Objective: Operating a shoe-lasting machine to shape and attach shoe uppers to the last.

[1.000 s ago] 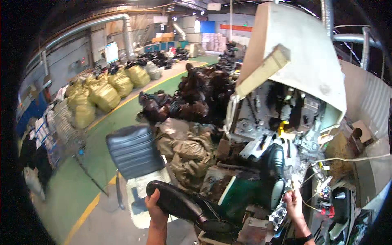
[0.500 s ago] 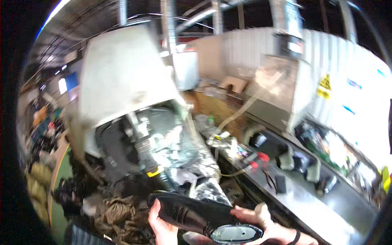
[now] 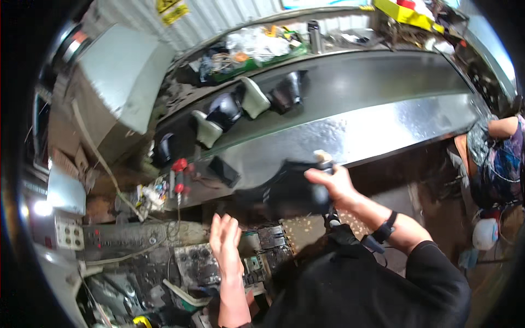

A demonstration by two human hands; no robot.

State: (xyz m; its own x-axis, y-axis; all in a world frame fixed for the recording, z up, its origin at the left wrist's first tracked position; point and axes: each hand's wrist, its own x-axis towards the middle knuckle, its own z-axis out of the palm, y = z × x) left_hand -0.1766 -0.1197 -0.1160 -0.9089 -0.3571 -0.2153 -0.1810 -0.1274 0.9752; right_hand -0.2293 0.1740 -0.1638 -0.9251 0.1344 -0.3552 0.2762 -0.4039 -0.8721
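Boot [image 3: 290,188], black and smeared by blur, is held up in the head view before the near edge of the bench [image 3: 377,128], towards its left half. The right hand [image 3: 333,186] is closed on the boot's right end, with a black band [image 3: 387,227] round that wrist. The left hand [image 3: 225,243] is open and has hold of nothing, its fingers extended just below the boot's left end; whether they touch it I cannot tell.

A flat dark block [image 3: 224,171] lies by the bench's near edge, and a red-handled tool [image 3: 179,165] near its near left corner. Towards the far left corner stand cream-coloured pieces [image 3: 255,98] beside glossy dark ones [image 3: 225,108]. A green tray [image 3: 292,53] of plastic bags and a metal flask [image 3: 314,37] stand along the far edge. Beyond the right end is another person's patterned clothing [image 3: 500,158].
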